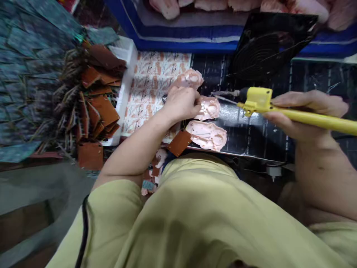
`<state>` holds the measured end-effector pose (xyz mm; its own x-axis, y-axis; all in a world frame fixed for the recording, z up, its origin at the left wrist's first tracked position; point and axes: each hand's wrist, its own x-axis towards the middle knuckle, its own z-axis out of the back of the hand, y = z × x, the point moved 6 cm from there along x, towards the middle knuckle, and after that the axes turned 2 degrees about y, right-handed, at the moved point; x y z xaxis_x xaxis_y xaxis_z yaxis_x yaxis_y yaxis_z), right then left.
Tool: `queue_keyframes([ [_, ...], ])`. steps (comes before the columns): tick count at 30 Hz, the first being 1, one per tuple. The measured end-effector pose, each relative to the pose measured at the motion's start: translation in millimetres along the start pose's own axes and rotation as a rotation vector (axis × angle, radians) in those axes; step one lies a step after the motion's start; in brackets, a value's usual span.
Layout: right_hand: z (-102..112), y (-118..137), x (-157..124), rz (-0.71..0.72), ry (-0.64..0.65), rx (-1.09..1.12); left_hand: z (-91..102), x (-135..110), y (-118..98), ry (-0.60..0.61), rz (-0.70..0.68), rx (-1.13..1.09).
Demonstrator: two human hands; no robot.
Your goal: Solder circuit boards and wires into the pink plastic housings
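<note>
My right hand is wrapped round a yellow soldering iron with a solder feeder. Its metal tip points left, over the dark work surface. My left hand is closed with the fingers curled down at the left end of a pink plastic shell; what they pinch, if anything, is hidden. Behind this hand lies another pink shell. Nearest my body is a third pink shell, open side up, with a brown circuit board and thin wires at its left end.
A blue crate holding several pink pieces stands at the back. A black fan leans before it. At left, many circuit boards are piled by a white foam tray. A printed sheet covers part of the table.
</note>
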<state>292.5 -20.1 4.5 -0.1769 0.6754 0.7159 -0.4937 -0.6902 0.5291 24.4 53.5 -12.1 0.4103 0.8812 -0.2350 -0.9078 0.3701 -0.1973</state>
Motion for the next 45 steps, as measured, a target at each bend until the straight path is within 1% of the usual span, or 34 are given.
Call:
queue_keyframes([
  [2, -6.9, 4.9, -6.6, -0.049, 0.092, -0.072, -0.9, 1.5, -0.8, -0.010, -0.006, -0.007],
  [4, -12.4, 12.3, -11.7, -0.088, 0.136, -0.138, -0.6, 1.9, -1.5, -0.019, -0.013, -0.027],
  [6, -16.0, 21.3, -14.2, -0.128, 0.116, -0.210, 2.6, 0.7, -0.9, -0.026, -0.023, -0.058],
  [7, -18.2, 27.0, -14.4, -0.125, 0.103, -0.225, 5.5, 0.0, 0.9, -0.028, -0.026, -0.083],
  [8, -21.9, 33.4, -14.0, -0.096, 0.108, -0.221, 10.1, -0.2, 4.5, -0.042, -0.021, -0.114],
  [10, -32.6, 46.1, -12.1, 0.018, 0.161, -0.181, 23.2, 1.8, 19.0, -0.119, 0.034, -0.152],
  [12, -45.9, 51.6, -9.2, 0.098, 0.247, -0.160, 35.1, 8.7, 40.0, -0.215, 0.141, -0.122],
  [13, -52.8, 51.1, -7.1, 0.111, 0.280, -0.171, 37.9, 14.4, 50.2, -0.240, 0.196, -0.090],
  [14, -59.9, 48.8, -4.3, 0.109, 0.303, -0.197, 37.5, 21.8, 58.9, -0.234, 0.243, -0.062],
  [16, -76.1, 40.9, 1.6, 0.077, 0.357, -0.248, 29.2, 39.4, 69.2, -0.155, 0.296, -0.052],
  [18, -92.5, 32.5, 6.1, 0.041, 0.420, -0.282, 20.3, 54.7, 67.0, -0.082, 0.269, -0.073],
  [20, -103.6, 27.1, 7.8, 0.022, 0.459, -0.300, 18.6, 60.5, 56.5, -0.052, 0.185, -0.077],
  [21, -106.0, 26.4, 7.7, 0.026, 0.460, -0.306, 21.9, 58.0, 51.2, -0.065, 0.145, -0.064],
  [23, -104.9, 28.1, 6.2, 0.048, 0.435, -0.315, 33.6, 41.7, 45.9, -0.114, 0.116, -0.001],
  [25, -99.0, 30.8, 4.7, 0.058, 0.404, -0.324, 45.7, 13.9, 49.3, -0.149, 0.148, 0.099],
  [26, -95.9, 31.7, 4.8, 0.056, 0.396, -0.327, 48.9, -1.8, 53.4, -0.143, 0.170, 0.150],
  [28, -91.8, 32.1, 8.3, 0.047, 0.408, -0.324, 46.3, -32.0, 66.0, -0.070, 0.226, 0.220],
  [30, -92.6, 30.5, 16.8, 0.043, 0.446, -0.304, 33.3, -55.5, 80.1, 0.033, 0.255, 0.245],
  [31, -95.4, 28.5, 22.9, 0.043, 0.470, -0.291, 24.7, -63.4, 85.7, 0.079, 0.243, 0.244],
  [33, -105.7, 21.1, 37.3, 0.029, 0.513, -0.275, 8.8, -72.4, 93.9, 0.123, 0.205, 0.220],
  [35, -122.2, 8.4, 52.3, -0.018, 0.546, -0.290, 0.0, -75.2, 97.7, 0.101, 0.179, 0.192],
  [38, -154.1, -15.4, 68.8, -0.127, 0.605, -0.346, -0.2, -77.5, 96.4, 0.070, 0.197, 0.202],
  [40, -174.2, -24.8, 74.1, -0.136, 0.642, -0.325, 6.0, -80.1, 91.7, 0.039, 0.210, 0.215],
  [42, -187.5, -28.0, 74.9, -0.097, 0.657, -0.270, 14.8, -82.4, 86.4, -0.056, 0.212, 0.181],
  [43, -190.6, -28.5, 73.5, -0.077, 0.659, -0.248, 18.3, -82.7, 84.1, -0.123, 0.203, 0.141],
  [45, -190.1, -30.5, 68.0, -0.062, 0.648, -0.248, 20.8, -80.4, 80.3, -0.259, 0.155, 0.024],
])
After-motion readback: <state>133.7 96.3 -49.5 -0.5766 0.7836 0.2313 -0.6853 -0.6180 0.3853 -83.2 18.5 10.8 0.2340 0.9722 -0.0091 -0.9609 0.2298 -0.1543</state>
